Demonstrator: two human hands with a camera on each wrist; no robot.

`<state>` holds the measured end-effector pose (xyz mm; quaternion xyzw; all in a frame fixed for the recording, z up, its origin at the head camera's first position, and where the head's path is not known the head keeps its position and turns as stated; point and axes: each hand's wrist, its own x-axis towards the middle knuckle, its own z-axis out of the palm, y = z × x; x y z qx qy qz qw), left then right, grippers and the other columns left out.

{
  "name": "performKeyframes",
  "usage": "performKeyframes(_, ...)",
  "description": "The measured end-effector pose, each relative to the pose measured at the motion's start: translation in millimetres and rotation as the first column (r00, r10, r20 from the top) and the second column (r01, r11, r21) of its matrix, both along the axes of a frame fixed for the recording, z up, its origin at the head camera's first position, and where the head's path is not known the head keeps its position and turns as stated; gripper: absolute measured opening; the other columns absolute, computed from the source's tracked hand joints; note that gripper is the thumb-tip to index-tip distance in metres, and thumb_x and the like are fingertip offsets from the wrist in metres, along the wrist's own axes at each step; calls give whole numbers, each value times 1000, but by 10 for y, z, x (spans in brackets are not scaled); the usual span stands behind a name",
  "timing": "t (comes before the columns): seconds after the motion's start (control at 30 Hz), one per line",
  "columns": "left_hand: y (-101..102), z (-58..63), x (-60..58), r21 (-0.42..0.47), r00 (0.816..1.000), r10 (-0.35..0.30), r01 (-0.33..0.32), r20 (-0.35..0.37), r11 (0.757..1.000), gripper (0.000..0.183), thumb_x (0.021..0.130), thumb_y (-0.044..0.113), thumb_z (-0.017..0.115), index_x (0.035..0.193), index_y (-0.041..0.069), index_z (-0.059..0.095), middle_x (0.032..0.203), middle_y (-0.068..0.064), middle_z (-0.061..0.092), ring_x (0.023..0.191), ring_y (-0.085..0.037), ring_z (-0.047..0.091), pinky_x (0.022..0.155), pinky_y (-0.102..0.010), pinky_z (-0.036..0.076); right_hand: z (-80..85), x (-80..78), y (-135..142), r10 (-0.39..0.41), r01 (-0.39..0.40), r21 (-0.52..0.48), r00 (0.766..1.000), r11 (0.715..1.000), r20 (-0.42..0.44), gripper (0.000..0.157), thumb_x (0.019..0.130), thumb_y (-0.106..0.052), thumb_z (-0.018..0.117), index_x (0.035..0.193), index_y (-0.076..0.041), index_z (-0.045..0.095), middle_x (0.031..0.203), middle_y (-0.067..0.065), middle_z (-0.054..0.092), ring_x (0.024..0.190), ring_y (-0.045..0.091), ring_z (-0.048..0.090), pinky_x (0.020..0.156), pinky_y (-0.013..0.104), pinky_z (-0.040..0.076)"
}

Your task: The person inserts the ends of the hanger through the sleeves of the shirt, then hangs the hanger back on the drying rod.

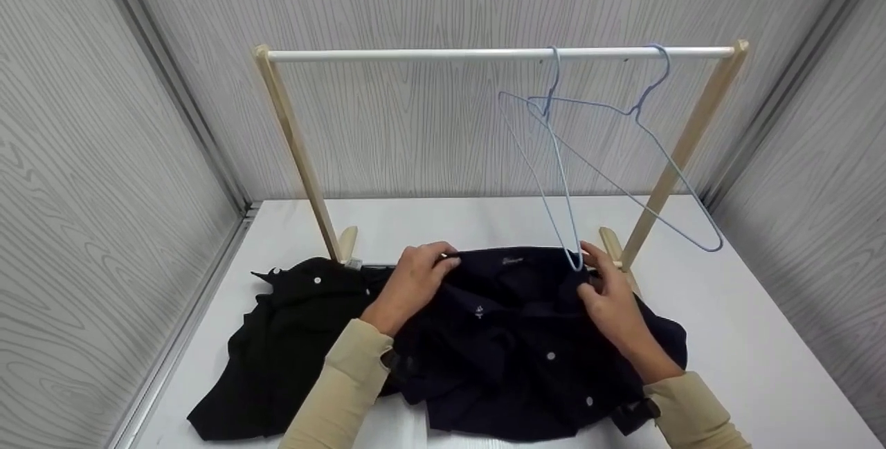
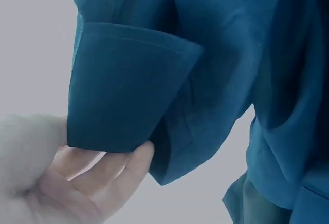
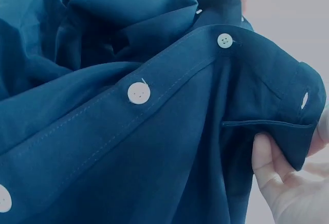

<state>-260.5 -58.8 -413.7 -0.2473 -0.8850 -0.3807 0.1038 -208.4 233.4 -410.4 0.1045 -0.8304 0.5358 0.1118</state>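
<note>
A navy shirt with white buttons lies before me, its collar raised and spread toward the rack. My left hand pinches the left end of the collar; in the left wrist view the collar point lies over its fingers. At the other end, my right hand pinches the collar between thumb and fingers. The right wrist view shows this collar tip beside a buttonhole, with a white button lower on the front edge. The lower tip of a blue wire hanger overlaps the collar near my right hand.
A white rail on wooden legs stands behind the shirt, bearing that hanger and a second blue hanger to its right. A black shirt lies on the left of the white table. Grey wood-patterned panels enclose the space.
</note>
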Motion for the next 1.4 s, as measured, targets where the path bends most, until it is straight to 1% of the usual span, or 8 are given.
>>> performKeyframes(0.17, -59, -123, 116, -8, 1000, -7, 7, 9, 1000, 16, 89, 25, 54, 86, 14, 65, 75, 3, 61, 64, -7, 50, 62, -24, 42, -16, 56, 0, 12, -14, 46, 999, 999, 39, 54, 82, 10, 42, 134, -2, 36, 130, 18, 45, 111, 28, 48, 79, 13, 39)
performKeyframes(0.37, -41, -308, 213, -81, 995, 56, -62, -84, 995, 15, 88, 25, 56, 86, 15, 67, 77, 3, 60, 69, -8, 51, 63, -23, 43, -179, 56, 39, 33, -44, 122, 996, 992, 86, 55, 81, 8, 45, 133, -4, 34, 129, 21, 45, 121, 28, 42, 91, 39, 40)
performKeyframes(0.43, -15, -349, 230, -82, 993, 74, -82, -97, 993, 15, 88, 25, 57, 87, 15, 68, 78, 3, 62, 69, -8, 53, 63, -23, 45, -265, 22, 82, 28, -43, 166, 995, 985, 92, 56, 81, 6, 46, 134, -5, 33, 129, 21, 45, 115, 28, 47, 87, 39, 42)
performKeyframes(0.53, 29, -395, 236, -66, 990, 101, -108, -103, 992, 14, 86, 25, 59, 86, 15, 68, 78, 4, 64, 70, -6, 56, 63, -23, 46, -350, -36, 151, 22, -43, 184, 993, 982, 114, 54, 84, 1, 48, 135, -10, 31, 128, 17, 46, 91, 25, 58, 71, 32, 49)
performKeyframes(0.63, 53, -420, 235, -44, 987, 122, -127, -103, 991, 12, 85, 25, 61, 84, 16, 69, 78, 5, 65, 69, -5, 58, 62, -22, 47, -322, -69, 186, 25, -43, 170, 994, 984, 108, 50, 86, -2, 49, 133, -11, 33, 124, 16, 48, 70, 21, 56, 57, 27, 49)
performKeyframes(0.9, 70, -431, 222, -29, 984, 148, -152, -98, 988, 12, 84, 25, 62, 82, 17, 70, 77, 7, 66, 70, -3, 58, 64, -21, 47, -11, -165, 236, 16, -26, 151, 998, 988, 64, 43, 88, -3, 45, 130, -9, 38, 120, 15, 47, 80, 23, 59, 61, 30, 53)
performKeyframes(1.13, 87, -438, 219, -10, 988, 136, -137, -69, 991, 16, 86, 27, 60, 79, 17, 69, 72, 8, 64, 62, -2, 53, 59, -18, 44, 378, -293, 194, 11, -7, 165, 1000, 986, -21, 30, 94, -16, 44, 123, -8, 45, 110, 10, 53, 82, 26, 58, 62, 28, 52)
performKeyframes(1.4, 101, -442, 201, -19, 992, 111, -112, -60, 993, 17, 87, 26, 59, 75, 18, 68, 66, 9, 60, 58, -2, 49, 57, -18, 42, 903, -494, 19, 10, 6, 224, 997, 974, -72, 32, 96, -20, 38, 120, -1, 47, 101, 13, 56, 74, 10, 54, 62, 24, 50)
